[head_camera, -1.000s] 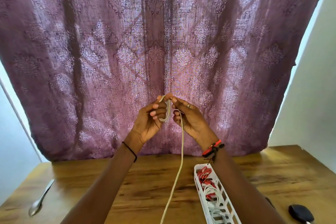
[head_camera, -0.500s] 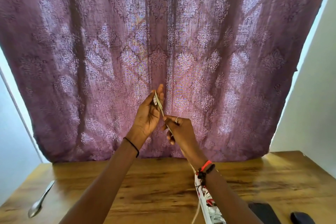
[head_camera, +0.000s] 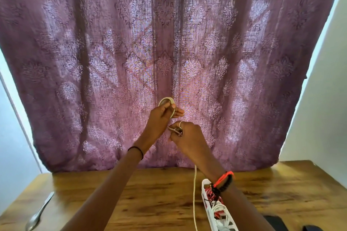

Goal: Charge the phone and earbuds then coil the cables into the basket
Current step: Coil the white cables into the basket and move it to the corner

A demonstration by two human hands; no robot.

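While both arms are raised in front of the purple patterned curtain (head_camera: 116, 52), a metal spoon (head_camera: 38, 214) lies near the front left corner of the wooden tabletop (head_camera: 150, 193), its bowl toward the front edge; the left forearm rises from the front edge toward the middle, a thin black band (head_camera: 136, 151) round its wrist; the left hand (head_camera: 161, 116) is held above the back edge of the tabletop, against the curtain, its grip curled tight round a small loop of the cream cable (head_camera: 166, 100), and the loop's round top shows above the knuckles; just below and to the right, close to touching it, the right hand (head_camera: 187, 135) has its fingers bent in a narrow grip that pinches the same cable, with a ring (head_camera: 181, 123) on one finger; from under the right forearm one strand of the cable hangs straight down, crosses the tabletop and leaves the picture at the front edge; whether it touches the wood cannot be told; a red and black bracelet (head_camera: 223, 181) sits on the right wrist; just right of the hanging strand a long white basket (head_camera: 205, 196) stands at the front edge, partly behind the right forearm, with red and white cables (head_camera: 218, 212) inside; toward the front right corner lies a dark flat object (head_camera: 276, 221), cut off by the frame.
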